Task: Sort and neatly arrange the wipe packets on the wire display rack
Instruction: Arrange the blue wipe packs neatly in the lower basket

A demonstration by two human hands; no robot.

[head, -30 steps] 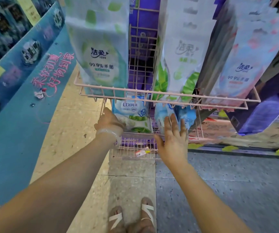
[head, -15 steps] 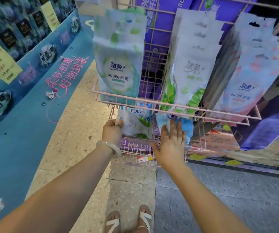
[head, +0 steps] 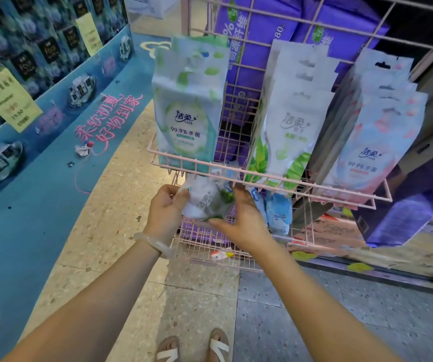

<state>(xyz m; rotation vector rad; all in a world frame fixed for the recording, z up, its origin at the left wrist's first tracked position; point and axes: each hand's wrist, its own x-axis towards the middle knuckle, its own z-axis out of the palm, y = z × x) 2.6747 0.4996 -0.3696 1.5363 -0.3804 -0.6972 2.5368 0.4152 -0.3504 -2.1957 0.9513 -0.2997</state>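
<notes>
Pink wire rack (head: pixel 275 178) carries hanging wipe packs above, and just under its upper rail both hands grip one white-and-green wipe packet (head: pixel 206 201). Left hand (head: pixel 164 211) pinches its left edge with curled fingers; right hand (head: pixel 241 220) clasps its right side and bottom, thumb beneath.

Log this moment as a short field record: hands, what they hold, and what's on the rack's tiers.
left hand: gripping the left edge of a white wipe packet
right hand: gripping the same packet's right side
packet position: in front of the lower tier, just below the upper basket rail
upper tier, left to right: green 99.9% packets; white leaf-print packets; pink 99.9% packets
lower tier: small blue packets standing right of the hands
behind rack: purple tissue packs
</notes>
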